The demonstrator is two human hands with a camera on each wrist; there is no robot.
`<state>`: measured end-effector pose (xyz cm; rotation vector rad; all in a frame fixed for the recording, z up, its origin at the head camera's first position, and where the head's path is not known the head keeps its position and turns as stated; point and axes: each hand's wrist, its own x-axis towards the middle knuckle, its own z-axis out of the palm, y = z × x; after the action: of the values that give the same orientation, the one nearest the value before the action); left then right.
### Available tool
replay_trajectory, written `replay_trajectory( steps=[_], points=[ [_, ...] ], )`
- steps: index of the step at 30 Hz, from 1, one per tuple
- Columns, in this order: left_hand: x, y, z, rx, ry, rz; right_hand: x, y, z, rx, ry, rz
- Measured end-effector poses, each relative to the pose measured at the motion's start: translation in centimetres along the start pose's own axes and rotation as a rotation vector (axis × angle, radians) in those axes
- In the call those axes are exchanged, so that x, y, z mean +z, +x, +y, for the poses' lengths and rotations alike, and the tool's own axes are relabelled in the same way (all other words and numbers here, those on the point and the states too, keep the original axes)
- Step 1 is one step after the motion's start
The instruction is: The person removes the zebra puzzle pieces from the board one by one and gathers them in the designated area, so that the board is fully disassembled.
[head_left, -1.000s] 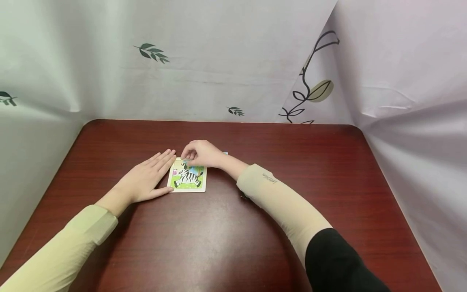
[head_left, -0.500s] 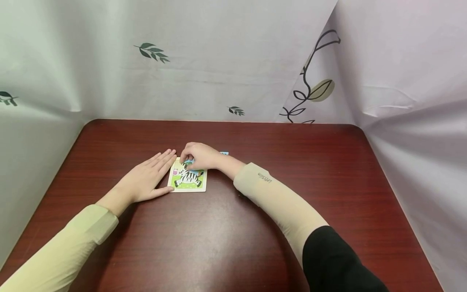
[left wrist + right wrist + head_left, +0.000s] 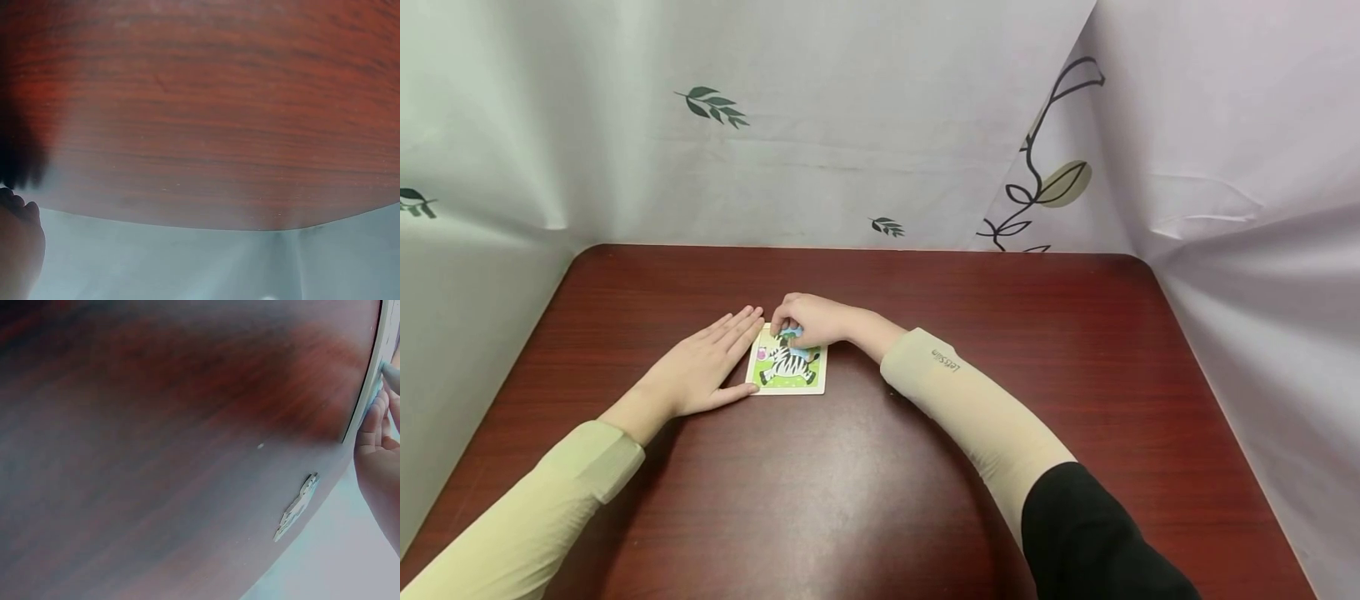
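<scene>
A small square zebra puzzle [image 3: 786, 379] with a pale frame lies flat on the table, left of the middle. My left hand [image 3: 703, 367] rests flat along its left side, fingers straight at the top corner and thumb at the lower one. Over the puzzle's upper part is my right hand [image 3: 812, 319], its fingers and thumb curled down to pinch a blue puzzle piece [image 3: 792, 331]. That hand covers the puzzle's upper right area. In the right wrist view the fingers [image 3: 375, 419] sit at the pale frame [image 3: 362, 400]. The left wrist view shows only a bit of the left hand [image 3: 19, 244].
A loose puzzle piece [image 3: 297, 509] lies on the table beyond the puzzle, hidden behind the right wrist in the head view. The dark red wooden table [image 3: 865, 483] is bordered at the back and sides by a pale leaf-patterned curtain [image 3: 820, 125].
My right hand has shifted slightly at the puzzle's top, its fingers staying curled. The loose piece behind the wrist has passed out of sight in the head view. The left hand stays put.
</scene>
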<state>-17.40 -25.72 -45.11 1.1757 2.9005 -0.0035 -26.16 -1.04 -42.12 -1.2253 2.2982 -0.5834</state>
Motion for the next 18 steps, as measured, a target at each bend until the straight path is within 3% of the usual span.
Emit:
replay_trajectory(
  steps=[18],
  points=[
    [-0.03, -0.07, 0.02, -0.005, 0.002, -0.005, 0.13, -0.19, 0.42, 0.004, 0.065, 0.067]
  ],
)
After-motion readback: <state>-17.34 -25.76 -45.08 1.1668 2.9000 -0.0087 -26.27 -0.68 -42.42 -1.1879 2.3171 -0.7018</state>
